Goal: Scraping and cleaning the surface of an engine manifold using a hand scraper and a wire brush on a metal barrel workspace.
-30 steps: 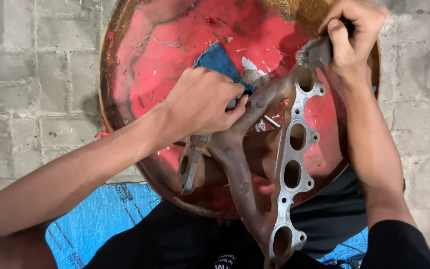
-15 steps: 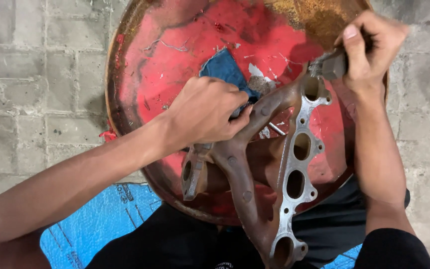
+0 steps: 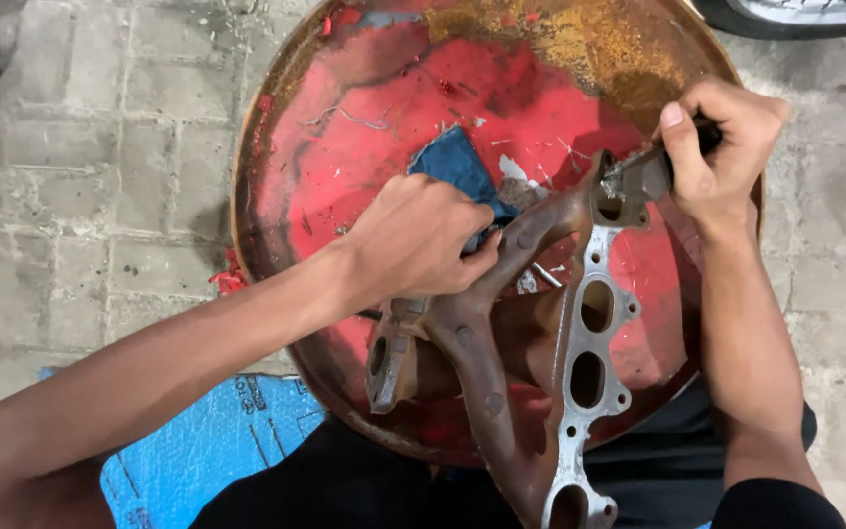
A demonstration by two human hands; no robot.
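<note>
On red drum lid (image 3: 364,127), rusty brown manifold (image 3: 487,353) shows silvery holed flange (image 3: 589,372).

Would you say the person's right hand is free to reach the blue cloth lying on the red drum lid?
Probably not as things stand: the right hand grips a small tool at the rusty metal manifold, and the left hand partly covers the blue cloth.

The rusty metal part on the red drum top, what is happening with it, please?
A person steadies a rusty exhaust manifold with the left hand, which also presses a blue cloth against it. The right hand holds a small tool at the topmost port of the silver flange. The part lies on a round red drum top, rusted and chipped, over grey paving bricks.
</note>
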